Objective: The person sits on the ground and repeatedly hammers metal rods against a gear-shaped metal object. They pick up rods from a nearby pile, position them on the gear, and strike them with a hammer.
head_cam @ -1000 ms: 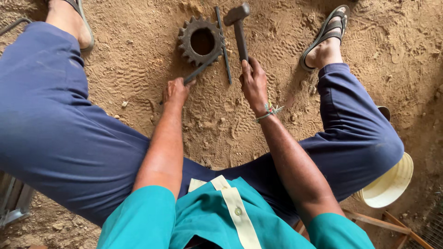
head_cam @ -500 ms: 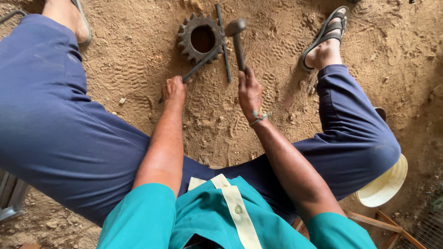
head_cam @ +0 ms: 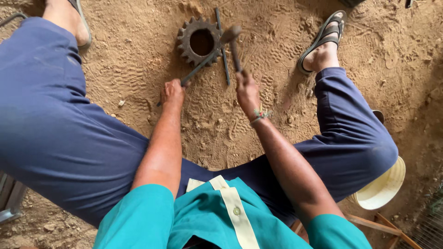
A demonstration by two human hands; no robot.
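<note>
We sit on the sandy ground (head_cam: 138, 60), legs spread. Our left hand (head_cam: 173, 91) grips a metal rod (head_cam: 199, 68) laid across a rusty toothed gear (head_cam: 200, 41). Our right hand (head_cam: 247, 90) holds a hammer (head_cam: 233, 44), its blurred head over the gear's right edge. A thin bar (head_cam: 223, 50) lies just beside.

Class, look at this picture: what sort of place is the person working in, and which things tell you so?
Probably an informal workshop or yard with a bare earth floor. The trampled sandy ground carries a rusty toothed metal gear, and the right hand holds a blurred metal hammer beside a thin metal rod.
</note>
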